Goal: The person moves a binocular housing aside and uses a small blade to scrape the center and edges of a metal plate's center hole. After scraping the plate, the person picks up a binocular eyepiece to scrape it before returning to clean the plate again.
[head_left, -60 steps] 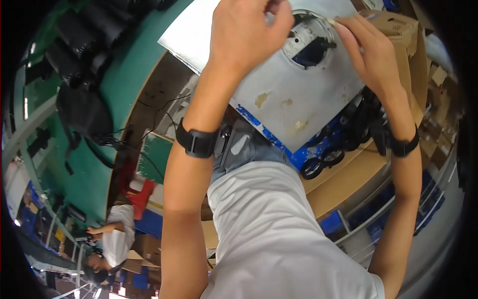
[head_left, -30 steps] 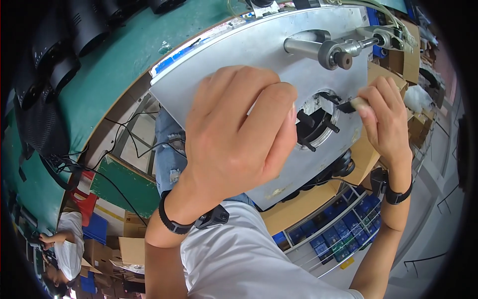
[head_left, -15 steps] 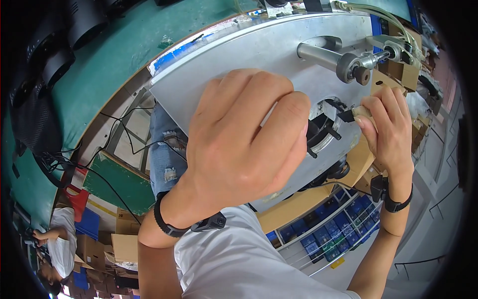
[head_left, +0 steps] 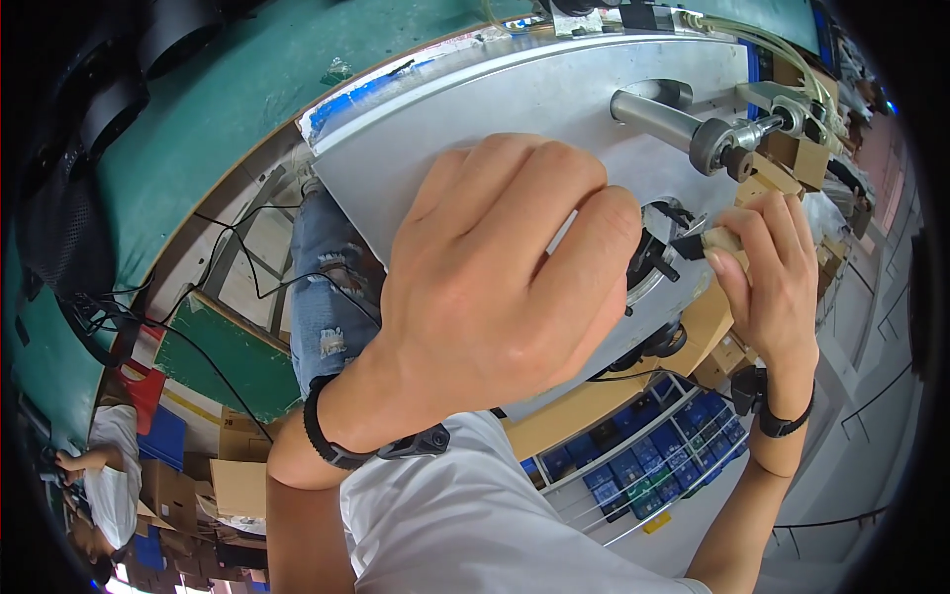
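My left hand (head_left: 505, 277) is in the middle, above a grey metal plate (head_left: 396, 148). Its fingers curl down and inward; the fingertips and anything between them are hidden from here. To the right, my right hand (head_left: 767, 272) pinches a small brush-like tool (head_left: 691, 246) with a pale handle and a flat black end. That black end points left, close to a round opening in the plate where black clamp-like parts (head_left: 650, 260) sit inside a metal ring. My left hand covers part of this ring. Whether the tool touches the black parts, I cannot tell.
A metal cylinder arm (head_left: 653, 117) with a knob juts from the plate, with clear hoses (head_left: 782, 35) behind it. A green tabletop (head_left: 237, 109) lies to the left, black cables (head_left: 237, 238) hanging below. Blue bins (head_left: 633, 470) fill a rack below; another person (head_left: 111, 460) is at lower left.
The plate and its fittings have shifted slightly right in view, and my left hand with them. My right hand sits a little lower, with the tool still pinched near the ring.
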Tool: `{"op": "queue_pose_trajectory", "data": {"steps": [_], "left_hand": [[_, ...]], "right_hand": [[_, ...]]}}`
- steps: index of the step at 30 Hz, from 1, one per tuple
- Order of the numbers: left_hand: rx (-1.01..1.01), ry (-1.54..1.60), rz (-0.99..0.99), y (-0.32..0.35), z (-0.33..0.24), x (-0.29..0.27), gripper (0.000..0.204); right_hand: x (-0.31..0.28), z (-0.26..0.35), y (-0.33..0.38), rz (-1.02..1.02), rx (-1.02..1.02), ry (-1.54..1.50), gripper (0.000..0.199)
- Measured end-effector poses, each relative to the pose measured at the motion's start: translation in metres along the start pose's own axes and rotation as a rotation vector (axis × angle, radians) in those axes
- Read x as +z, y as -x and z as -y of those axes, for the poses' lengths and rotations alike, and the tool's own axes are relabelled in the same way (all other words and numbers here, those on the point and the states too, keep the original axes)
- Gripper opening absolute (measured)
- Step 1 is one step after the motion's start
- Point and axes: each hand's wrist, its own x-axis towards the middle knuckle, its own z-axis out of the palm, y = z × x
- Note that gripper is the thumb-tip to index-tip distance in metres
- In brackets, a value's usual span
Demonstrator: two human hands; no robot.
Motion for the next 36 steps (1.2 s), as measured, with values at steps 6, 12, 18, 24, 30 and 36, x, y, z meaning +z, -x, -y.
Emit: {"op": "queue_pose_trajectory", "data": {"steps": [6,12,18,24,30,36], "left_hand": [[0.002,0.006,0.011,0.002,0.002,0.000,0.019],[-0.004,-0.002,0.015,0.002,0.002,-0.002,0.019],[-0.012,-0.001,0.024,0.003,-0.001,-0.003,0.020],[-0.021,0.012,0.032,0.002,0.000,-0.002,0.020],[-0.013,0.003,0.027,0.003,0.002,-0.003,0.020],[0.000,-0.002,0.009,0.004,0.000,-0.001,0.018]], "right_hand": [[0.003,-0.002,0.009,-0.057,0.234,-0.303,0.016],[-0.001,-0.018,-0.007,0.060,0.045,-0.190,0.012],[-0.002,-0.018,-0.013,0.056,-0.142,-0.113,0.017],[-0.006,-0.024,-0.014,0.082,-0.168,-0.107,0.020],[-0.010,-0.022,-0.014,0.065,-0.235,-0.058,0.024],[-0.008,-0.027,-0.017,0.062,-0.290,-0.013,0.027]]}}
